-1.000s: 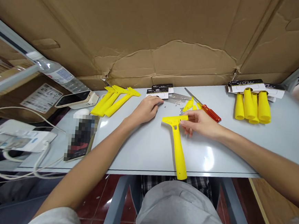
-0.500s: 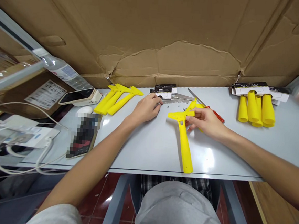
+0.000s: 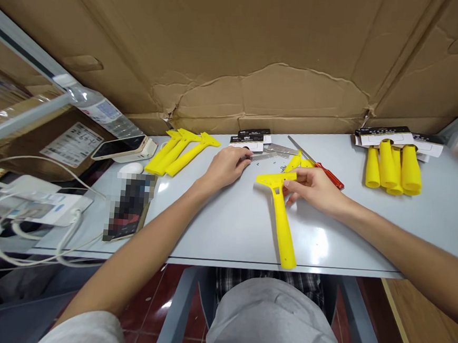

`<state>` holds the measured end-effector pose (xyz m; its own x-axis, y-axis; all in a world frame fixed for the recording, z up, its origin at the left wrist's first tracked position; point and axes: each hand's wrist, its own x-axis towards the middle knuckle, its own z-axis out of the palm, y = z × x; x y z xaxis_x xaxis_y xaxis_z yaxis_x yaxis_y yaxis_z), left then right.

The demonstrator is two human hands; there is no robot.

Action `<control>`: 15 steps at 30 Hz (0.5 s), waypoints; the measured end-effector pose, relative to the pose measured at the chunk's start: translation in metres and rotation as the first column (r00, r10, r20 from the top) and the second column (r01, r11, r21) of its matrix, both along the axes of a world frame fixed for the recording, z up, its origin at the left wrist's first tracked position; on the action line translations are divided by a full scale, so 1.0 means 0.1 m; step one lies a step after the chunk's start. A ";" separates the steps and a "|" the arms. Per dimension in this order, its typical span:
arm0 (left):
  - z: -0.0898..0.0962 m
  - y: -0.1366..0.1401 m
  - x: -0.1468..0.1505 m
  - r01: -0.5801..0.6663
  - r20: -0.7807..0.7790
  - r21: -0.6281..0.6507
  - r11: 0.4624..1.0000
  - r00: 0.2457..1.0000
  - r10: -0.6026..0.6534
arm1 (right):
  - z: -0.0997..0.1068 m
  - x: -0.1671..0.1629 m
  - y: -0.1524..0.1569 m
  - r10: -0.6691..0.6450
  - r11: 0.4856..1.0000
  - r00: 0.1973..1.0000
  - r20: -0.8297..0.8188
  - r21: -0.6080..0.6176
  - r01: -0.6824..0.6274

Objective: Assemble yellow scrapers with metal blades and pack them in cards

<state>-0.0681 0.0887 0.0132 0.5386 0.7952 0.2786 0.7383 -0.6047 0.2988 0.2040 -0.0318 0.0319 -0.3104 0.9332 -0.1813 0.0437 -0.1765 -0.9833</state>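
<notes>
My right hand [image 3: 313,187] pinches one end of the T-shaped head of a yellow scraper handle [image 3: 282,223]. Its grip points down towards the table's front edge. My left hand [image 3: 229,166] rests on the table with curled fingers at the near end of a thin metal blade [image 3: 265,156]; the fingertips hide whether they grip it. Beyond lie more flat metal blades [image 3: 280,149] and black-and-white cards [image 3: 250,138]. Small dark screws [image 3: 282,169] are scattered between the hands. Behind my right hand lie another yellow piece [image 3: 294,162], partly covered, and a red-handled screwdriver [image 3: 329,175].
Several yellow scraper handles [image 3: 186,155] lie at the back left. Yellow tubular handles [image 3: 390,168] with cards stand out at the right. Phones [image 3: 122,147], a white mouse [image 3: 131,169], cables [image 3: 69,233] and a plastic bottle [image 3: 102,111] crowd the left. Cardboard [image 3: 262,47] walls the back.
My left hand has shifted slightly to the right, towards the blade. The held scraper handle has moved a little left and nearer the front edge, still in my right hand.
</notes>
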 end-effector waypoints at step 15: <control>0.00 0.05 -0.02 -0.027 0.044 -0.014 1.000 0.999 0.028 | 0.01 -0.02 0.00 0.041 0.999 0.998 -0.045 0.013 -0.041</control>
